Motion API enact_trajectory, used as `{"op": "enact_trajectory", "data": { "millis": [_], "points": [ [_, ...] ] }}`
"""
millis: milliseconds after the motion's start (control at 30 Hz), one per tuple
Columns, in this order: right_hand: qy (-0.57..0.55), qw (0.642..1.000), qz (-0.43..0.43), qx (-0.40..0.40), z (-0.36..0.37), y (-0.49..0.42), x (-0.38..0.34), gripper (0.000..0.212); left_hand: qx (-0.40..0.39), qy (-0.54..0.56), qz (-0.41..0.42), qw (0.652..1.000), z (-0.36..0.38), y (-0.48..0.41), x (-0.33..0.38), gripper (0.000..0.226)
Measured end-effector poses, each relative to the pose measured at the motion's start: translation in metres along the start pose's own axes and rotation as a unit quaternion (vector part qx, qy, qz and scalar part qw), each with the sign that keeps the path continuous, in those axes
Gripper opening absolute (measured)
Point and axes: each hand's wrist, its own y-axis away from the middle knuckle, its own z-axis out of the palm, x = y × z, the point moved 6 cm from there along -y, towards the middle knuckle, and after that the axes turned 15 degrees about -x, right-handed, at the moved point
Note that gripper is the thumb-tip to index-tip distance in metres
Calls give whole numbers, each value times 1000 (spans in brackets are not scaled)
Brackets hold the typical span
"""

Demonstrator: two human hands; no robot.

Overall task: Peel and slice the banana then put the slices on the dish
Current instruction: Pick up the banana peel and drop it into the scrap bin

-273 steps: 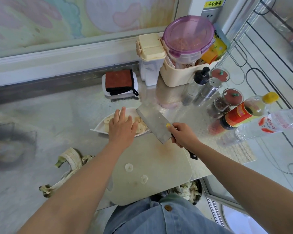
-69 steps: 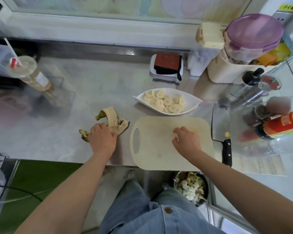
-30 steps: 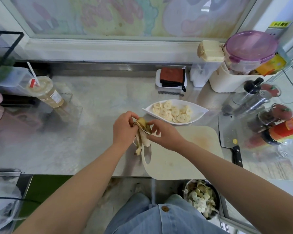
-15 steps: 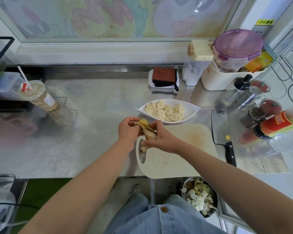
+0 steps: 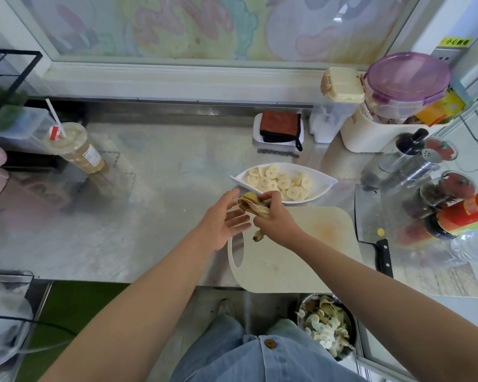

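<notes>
The white leaf-shaped dish (image 5: 324,181) holds several banana slices (image 5: 280,181) at the middle of the steel counter. A folded banana peel (image 5: 253,205) hangs in my right hand (image 5: 273,219), which is closed around it above the left end of the cream cutting board (image 5: 301,257). My left hand (image 5: 221,221) is beside the peel with its palm up and fingers spread, holding nothing. The cleaver (image 5: 370,216) lies flat on the counter to the right of the board.
A bin of peel scraps (image 5: 326,323) stands below the counter edge at the right. Bottles and jars (image 5: 453,199) crowd the right side, storage boxes (image 5: 384,106) the back right. A drink cup with a straw (image 5: 72,146) stands at the left, a sponge tray (image 5: 279,130) behind the dish.
My left hand has let go of the peel and opened, so only my right hand holds it now. The peel is bunched tighter than half a second ago.
</notes>
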Motion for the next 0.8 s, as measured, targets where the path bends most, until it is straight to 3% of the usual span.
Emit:
{"op": "enact_trajectory", "data": {
  "millis": [100, 300, 400, 467, 567, 667, 800],
  "points": [
    [42, 999, -27, -3, 5, -5, -7, 41, 29, -43, -24, 998, -8, 1, -2, 43],
    [37, 994, -73, -77, 30, -21, -17, 45, 118, -41, 21, 992, -38, 6, 9, 8],
    [-1, 989, -72, -133, 42, -28, -18, 52, 157, -46, 49, 985, -61, 13, 17, 8],
    [14, 993, -60, -96, 41, -35, -13, 49, 186, -57, 68, 979, -80, 19, 23, 8],
    [147, 989, -18, -18, 39, -49, -3, 40, 229, -81, 96, 965, -108, 27, 31, 5],
    [241, 967, 43, -73, 52, -62, 9, 48, 271, -142, 100, 947, -130, 35, 35, 9],
    [424, 897, 51, -111, 75, -70, 8, 61, 283, -170, 89, 940, -138, 45, 34, 9]
  ]
}}
